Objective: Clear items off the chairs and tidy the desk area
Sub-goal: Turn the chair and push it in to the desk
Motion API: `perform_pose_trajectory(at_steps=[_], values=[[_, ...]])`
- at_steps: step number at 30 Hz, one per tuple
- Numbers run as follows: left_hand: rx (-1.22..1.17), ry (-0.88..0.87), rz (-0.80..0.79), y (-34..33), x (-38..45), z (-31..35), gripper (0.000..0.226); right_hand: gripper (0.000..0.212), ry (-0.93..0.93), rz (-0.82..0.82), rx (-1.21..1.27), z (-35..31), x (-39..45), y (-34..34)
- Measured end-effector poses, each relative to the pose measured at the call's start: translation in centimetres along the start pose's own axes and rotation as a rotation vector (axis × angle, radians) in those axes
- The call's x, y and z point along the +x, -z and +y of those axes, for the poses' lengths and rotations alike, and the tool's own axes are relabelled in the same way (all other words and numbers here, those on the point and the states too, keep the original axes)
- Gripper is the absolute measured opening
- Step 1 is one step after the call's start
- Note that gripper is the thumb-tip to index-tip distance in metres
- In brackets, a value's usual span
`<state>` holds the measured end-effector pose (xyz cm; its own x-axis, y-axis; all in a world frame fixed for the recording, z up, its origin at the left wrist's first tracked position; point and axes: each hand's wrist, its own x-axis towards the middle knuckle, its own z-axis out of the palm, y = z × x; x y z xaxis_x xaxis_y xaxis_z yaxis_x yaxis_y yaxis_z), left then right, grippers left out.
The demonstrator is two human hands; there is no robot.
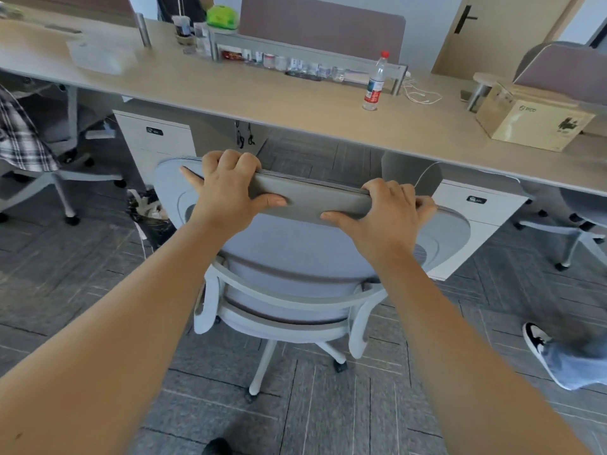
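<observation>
A grey office chair point(295, 254) with a white frame stands in front of me, facing the long wooden desk point(230, 90). My left hand point(226, 188) grips the top edge of its backrest on the left, fingers curled over the far side. My right hand point(384, 211) grips the same edge on the right, thumb on the near face. I cannot see the chair's seat from here. On the desk stand a clear water bottle point(374, 83) with a red cap and a cardboard box point(532, 119) at the right.
White drawer cabinets point(157, 139) sit under the desk on both sides of the chair. A bin with a black bag point(151, 211) stands left of it. Other chairs point(52, 178) flank left and right. A plaid cloth point(19, 133) hangs at far left. Small jars line a desk shelf point(295, 62).
</observation>
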<state>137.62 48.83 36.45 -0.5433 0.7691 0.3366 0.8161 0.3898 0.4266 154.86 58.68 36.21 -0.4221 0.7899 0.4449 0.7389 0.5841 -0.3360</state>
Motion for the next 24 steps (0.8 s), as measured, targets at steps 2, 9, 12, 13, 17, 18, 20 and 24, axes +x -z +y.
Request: perform_pose_trajectory(at_steps=[2,9,12,13,17,18,20,24], values=[[-0.014,-0.035,-0.011,-0.4,2.2,-1.2,0.064,0.064,-0.017,0.014,0.007,-0.6,1.4,-1.0],[0.002,-0.065,-0.069,-2.1,9.1,-2.5,0.06,0.063,-0.133,0.01,0.026,-1.3,6.7,-4.2],[0.009,-0.078,-0.077,-3.1,11.8,-2.5,0.059,0.063,-0.16,-0.022,0.023,-0.9,9.2,-5.3],[0.005,-0.085,-0.076,-3.5,12.8,-2.5,0.058,0.063,-0.166,-0.032,0.014,-0.6,10.0,-5.6],[-0.042,-0.125,-0.065,-5.6,16.6,-2.6,0.056,0.062,-0.177,-0.044,0.0,0.6,13.8,-6.8],[-0.042,-0.128,-0.057,-6.1,17.6,-2.5,0.056,0.062,-0.177,-0.05,0.003,0.9,14.7,-7.2],[-0.021,-0.121,-0.047,-7.0,19.6,-2.3,0.056,0.061,-0.169,-0.061,0.013,1.5,16.8,-8.0],[0.005,-0.113,-0.041,-9.1,24.0,-1.7,0.058,0.059,-0.149,-0.061,0.04,3.3,21.2,-9.8]])
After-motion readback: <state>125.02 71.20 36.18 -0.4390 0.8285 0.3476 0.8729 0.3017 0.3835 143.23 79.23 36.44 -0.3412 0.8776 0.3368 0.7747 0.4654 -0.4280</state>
